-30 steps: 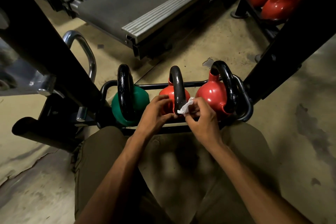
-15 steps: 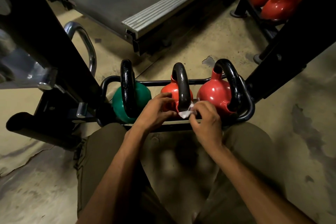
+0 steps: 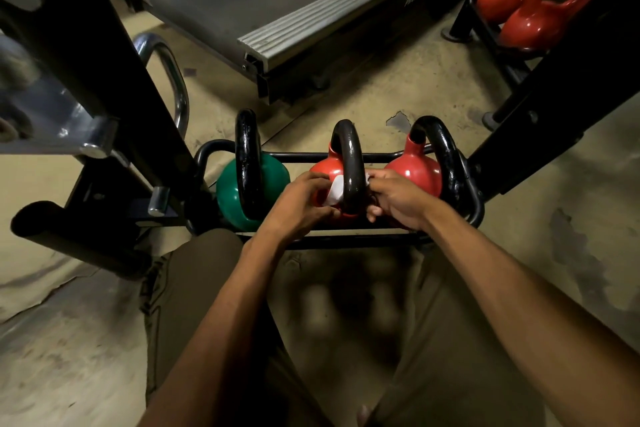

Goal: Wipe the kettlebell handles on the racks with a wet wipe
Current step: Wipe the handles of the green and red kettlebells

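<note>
While the left grip (image 3: 298,206) and right grip (image 3: 398,199) each pinch the wet wipe (image 3: 335,189) round the middle handle (image 3: 350,163), the green kettlebell (image 3: 273,180) and red kettlebell (image 3: 415,170) stand close on either side, near the rack (image 3: 346,241) front edge.

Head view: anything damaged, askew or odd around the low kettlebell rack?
Only the floor: a chipped patch in its coating just behind the rack. The three kettlebells sit upright; left hand and right hand hold the wet wipe round the middle handle.
</note>
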The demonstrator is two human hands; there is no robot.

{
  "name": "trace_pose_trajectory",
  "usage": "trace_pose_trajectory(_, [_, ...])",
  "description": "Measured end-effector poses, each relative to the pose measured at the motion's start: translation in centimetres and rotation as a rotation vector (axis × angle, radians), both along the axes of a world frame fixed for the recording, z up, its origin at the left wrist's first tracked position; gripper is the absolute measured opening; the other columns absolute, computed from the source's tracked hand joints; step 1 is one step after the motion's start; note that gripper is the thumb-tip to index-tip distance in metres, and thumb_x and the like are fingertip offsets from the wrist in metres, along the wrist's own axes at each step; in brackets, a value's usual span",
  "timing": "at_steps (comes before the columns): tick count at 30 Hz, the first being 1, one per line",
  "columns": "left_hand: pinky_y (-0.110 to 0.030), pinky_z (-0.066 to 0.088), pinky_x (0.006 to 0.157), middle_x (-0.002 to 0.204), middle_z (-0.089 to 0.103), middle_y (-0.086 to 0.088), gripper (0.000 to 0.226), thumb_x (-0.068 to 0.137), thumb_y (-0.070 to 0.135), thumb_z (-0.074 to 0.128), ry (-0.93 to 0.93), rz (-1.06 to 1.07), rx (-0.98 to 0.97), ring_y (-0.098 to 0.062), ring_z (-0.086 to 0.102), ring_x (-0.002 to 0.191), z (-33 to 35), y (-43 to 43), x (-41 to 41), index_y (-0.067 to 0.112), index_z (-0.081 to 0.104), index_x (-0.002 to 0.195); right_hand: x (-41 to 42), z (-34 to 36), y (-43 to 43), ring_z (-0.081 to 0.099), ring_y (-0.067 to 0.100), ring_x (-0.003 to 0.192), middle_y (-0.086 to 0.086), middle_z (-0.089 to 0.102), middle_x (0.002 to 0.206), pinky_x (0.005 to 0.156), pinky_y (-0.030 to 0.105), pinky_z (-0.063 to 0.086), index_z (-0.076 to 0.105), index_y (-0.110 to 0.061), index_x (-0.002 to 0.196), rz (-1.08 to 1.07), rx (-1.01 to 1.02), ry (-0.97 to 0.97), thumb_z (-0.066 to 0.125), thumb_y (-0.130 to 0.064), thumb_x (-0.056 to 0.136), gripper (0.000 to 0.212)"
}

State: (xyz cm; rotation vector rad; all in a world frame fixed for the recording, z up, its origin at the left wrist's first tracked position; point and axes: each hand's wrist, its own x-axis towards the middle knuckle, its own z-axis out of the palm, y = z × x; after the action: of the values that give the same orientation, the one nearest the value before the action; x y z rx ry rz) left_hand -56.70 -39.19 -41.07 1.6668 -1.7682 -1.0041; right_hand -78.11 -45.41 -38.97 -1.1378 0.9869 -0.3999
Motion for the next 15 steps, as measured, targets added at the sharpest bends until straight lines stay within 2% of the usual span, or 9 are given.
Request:
trace_pose_trajectory(4, [-0.040, 0.037, 0.119, 0.154, 0.042, 0.001, 0.055, 0.084, 0.018, 0.082, -0.030, -0.011, 0.000, -0.019, 0.040, 0.142, -0.2, 0.4, -0.2, 0.018, 0.065, 0.137, -0.7, -0.3, 2.5, 0.069, 0.020, 0.088, 0.007, 0.076, 0.106, 0.068, 0.034, 0.056, 0.071, -0.014, 0.121, -0.156, -0.193, 0.016, 0.055, -0.008, 0.101, 0.026])
trace_pose_trajectory(6, [-0.040, 0.035, 0.120, 0.154, 0.041, 0.000, 0.054, 0.085, 0.014, 0.080, -0.060, -0.018, -0.007, -0.020, 0.038, 0.144, -0.1, 0.3, -0.2, 0.018, 0.065, 0.137, -0.5, -0.7, 4.1, 0.071, 0.017, 0.091, 0.002, 0.076, 0.101, 0.073, 0.037, 0.060, 0.073, -0.011, 0.113, -0.290, -0.384, 0.057, 0.059, -0.006, 0.100, 0.020])
trace_pose_trajectory(8, [-0.040, 0.035, 0.121, 0.154, 0.042, -0.001, 0.054, 0.086, 0.011, 0.079, -0.071, -0.018, -0.011, -0.020, 0.038, 0.144, 0.0, 0.1, -0.1, 0.017, 0.064, 0.138, -0.2, -1.4, 5.7, 0.071, 0.015, 0.089, -0.002, 0.075, 0.094, 0.076, 0.039, 0.061, 0.073, -0.012, 0.106, -0.385, -0.667, 0.181, 0.066, -0.009, 0.097, 0.012])
trace_pose_trajectory(11, [-0.039, 0.035, 0.120, 0.153, 0.045, -0.001, 0.053, 0.086, 0.011, 0.079, -0.076, -0.013, -0.029, -0.020, 0.040, 0.143, 0.0, 0.1, -0.1, 0.017, 0.066, 0.137, -0.3, -2.3, 7.2, 0.067, 0.018, 0.099, 0.001, 0.072, 0.104, 0.084, 0.035, 0.057, 0.074, -0.008, 0.106, -0.332, -1.278, 0.509, 0.071, -0.006, 0.092, 0.014])
trace_pose_trajectory(13, [-0.038, 0.035, 0.118, 0.151, 0.047, -0.001, 0.051, 0.084, 0.014, 0.081, -0.120, -0.011, -0.070, -0.022, 0.042, 0.142, -0.3, 0.1, -0.1, 0.019, 0.068, 0.134, -0.5, -2.2, 7.1, 0.067, 0.026, 0.105, 0.009, 0.072, 0.110, 0.090, 0.036, 0.056, 0.076, -0.003, 0.107, -0.217, -1.596, 0.587, 0.068, -0.004, 0.096, 0.014])
trace_pose_trajectory(15, [-0.042, 0.035, 0.119, 0.155, 0.045, -0.002, 0.059, 0.083, 0.022, 0.083, -0.227, 0.008, -0.123, -0.027, 0.041, 0.143, -0.7, 0.0, -0.2, 0.024, 0.064, 0.138, -0.5, -1.9, 6.4, 0.067, 0.032, 0.108, 0.016, 0.071, 0.113, 0.094, 0.042, 0.056, 0.076, -0.002, 0.109, -0.044, -1.815, 0.626, 0.064, -0.006, 0.100, 0.016])
